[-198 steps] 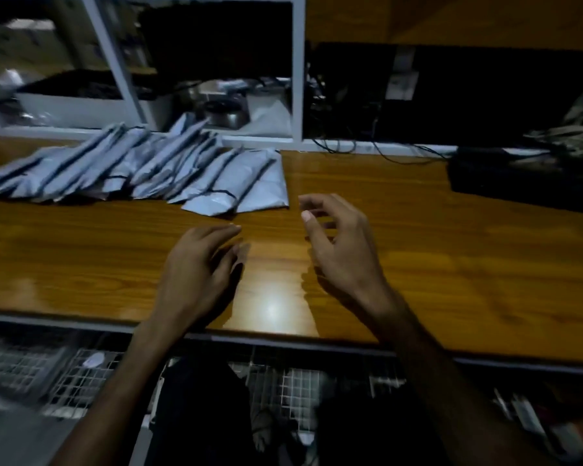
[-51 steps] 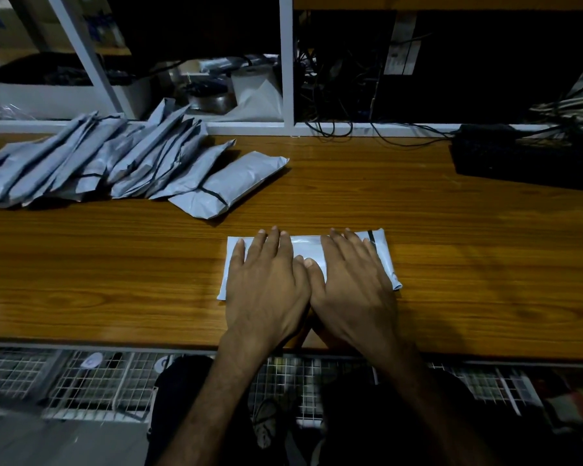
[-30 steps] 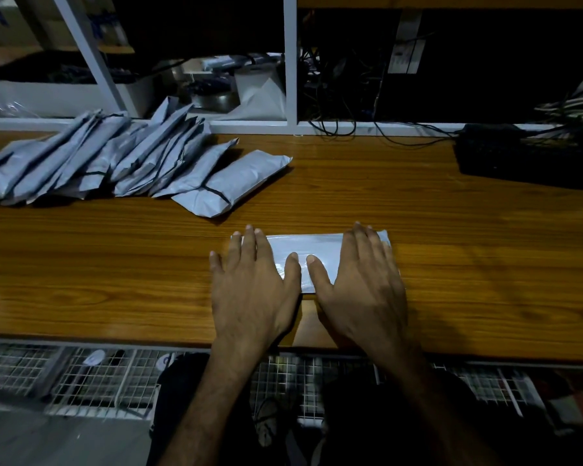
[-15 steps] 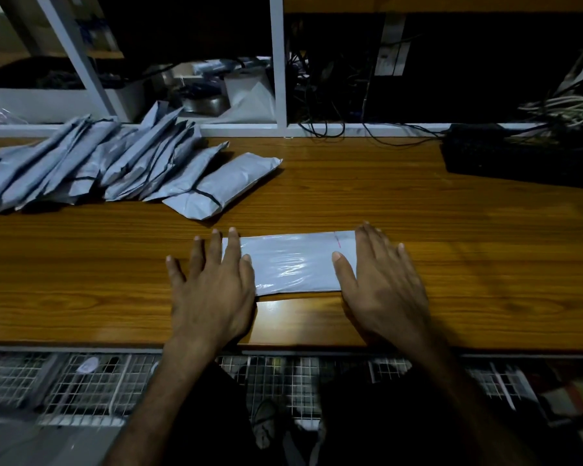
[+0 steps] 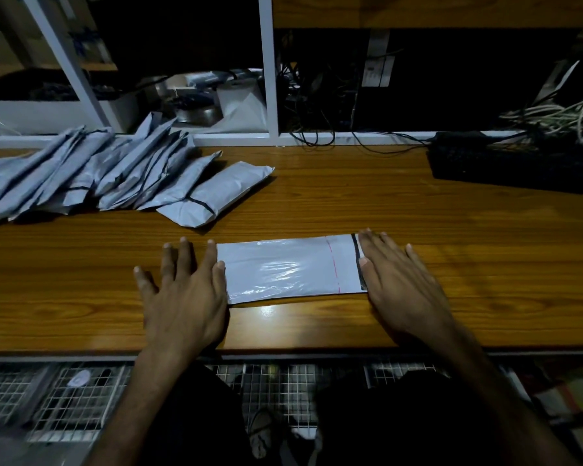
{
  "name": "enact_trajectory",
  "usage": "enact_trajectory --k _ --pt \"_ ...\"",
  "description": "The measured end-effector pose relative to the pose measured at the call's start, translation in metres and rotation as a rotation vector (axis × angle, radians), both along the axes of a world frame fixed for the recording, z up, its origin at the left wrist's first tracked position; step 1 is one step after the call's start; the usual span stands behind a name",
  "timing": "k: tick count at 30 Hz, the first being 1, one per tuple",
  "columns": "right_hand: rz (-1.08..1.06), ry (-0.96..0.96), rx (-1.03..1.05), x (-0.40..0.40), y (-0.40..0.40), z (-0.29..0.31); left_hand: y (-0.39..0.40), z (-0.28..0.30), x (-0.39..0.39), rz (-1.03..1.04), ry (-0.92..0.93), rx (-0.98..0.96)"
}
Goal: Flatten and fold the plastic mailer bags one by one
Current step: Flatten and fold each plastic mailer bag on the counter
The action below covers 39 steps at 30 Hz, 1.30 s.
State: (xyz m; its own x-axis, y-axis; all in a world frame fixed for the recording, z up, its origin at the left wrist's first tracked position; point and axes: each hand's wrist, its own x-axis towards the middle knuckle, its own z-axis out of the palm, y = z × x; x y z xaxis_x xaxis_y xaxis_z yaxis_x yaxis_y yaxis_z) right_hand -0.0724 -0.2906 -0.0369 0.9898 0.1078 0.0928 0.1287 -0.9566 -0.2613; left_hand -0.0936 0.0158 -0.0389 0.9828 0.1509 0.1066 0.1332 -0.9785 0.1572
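Mailer bag: the grey plastic mailer bag [image 5: 288,269] lies flat and lengthwise across the near middle of the worktop [image 5: 418,213], its sealing-strip end toward 3 o'clock, a thin red dotted line just inside that end.

Left hand: the left hand [image 5: 182,297] lies palm down with fingers spread, released and gripping nothing; its inner fingers touch the bag's 9 o'clock end, the rest of the palm on bare wood.

Right hand: the right hand [image 5: 398,280] is flat and open as well, holding nothing, its fingers pressing over the bag's 3 o'clock end at the dark strip.

Finished pile: a row of folded mailers [image 5: 115,176] leans in overlapping order toward 10 o'clock, well apart from the bag in hand.

Clutter: a dark keyboard [image 5: 519,163] sits toward 2 o'clock, tangled cables [image 5: 552,116] behind it.

Step in hand: flattening, I judge; the film looks smooth, with only a glossy ripple near the middle.

Next move: probably the fold. One hand would need to pin the bag while the other lifts an end and brings it over squarely, then presses the crease.

Risk: slick plastic may slide on the polished wood if pinned lightly.
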Motion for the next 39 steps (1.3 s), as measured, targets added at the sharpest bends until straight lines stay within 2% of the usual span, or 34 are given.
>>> enact_trajectory --k 5,9,14,17,20,24,29,33,39 --pt "0.070 0.017 0.020 -0.003 -0.017 0.003 0.000 0.004 -0.004 0.022 -0.014 0.008" --pt "0.084 0.019 0.063 -0.005 -0.024 0.005 0.001 0.005 -0.011 0.030 -0.095 -0.021" --pt "-0.036 -0.116 0.267 -0.012 -0.020 0.016 -0.004 0.005 -0.019 0.002 -0.228 -0.112" --pt "-0.035 -0.181 0.285 -0.012 -0.004 0.025 -0.020 0.010 -0.019 -0.068 -0.272 -0.181" --pt "0.079 -0.180 0.260 -0.008 0.026 0.032 -0.041 0.016 -0.013 -0.229 -0.248 -0.231" --pt "0.189 -0.150 0.155 0.000 0.068 0.031 -0.068 0.021 0.005 -0.410 -0.221 -0.204" --pt "0.216 -0.106 0.013 0.009 0.084 0.017 -0.080 0.018 0.020 -0.406 -0.099 -0.182" --pt "0.178 -0.137 -0.066 0.003 0.086 0.008 -0.079 0.007 0.017 -0.374 -0.100 -0.057" --pt "0.104 -0.129 -0.093 0.002 0.090 0.007 -0.083 0.003 0.014 -0.300 -0.072 -0.007"
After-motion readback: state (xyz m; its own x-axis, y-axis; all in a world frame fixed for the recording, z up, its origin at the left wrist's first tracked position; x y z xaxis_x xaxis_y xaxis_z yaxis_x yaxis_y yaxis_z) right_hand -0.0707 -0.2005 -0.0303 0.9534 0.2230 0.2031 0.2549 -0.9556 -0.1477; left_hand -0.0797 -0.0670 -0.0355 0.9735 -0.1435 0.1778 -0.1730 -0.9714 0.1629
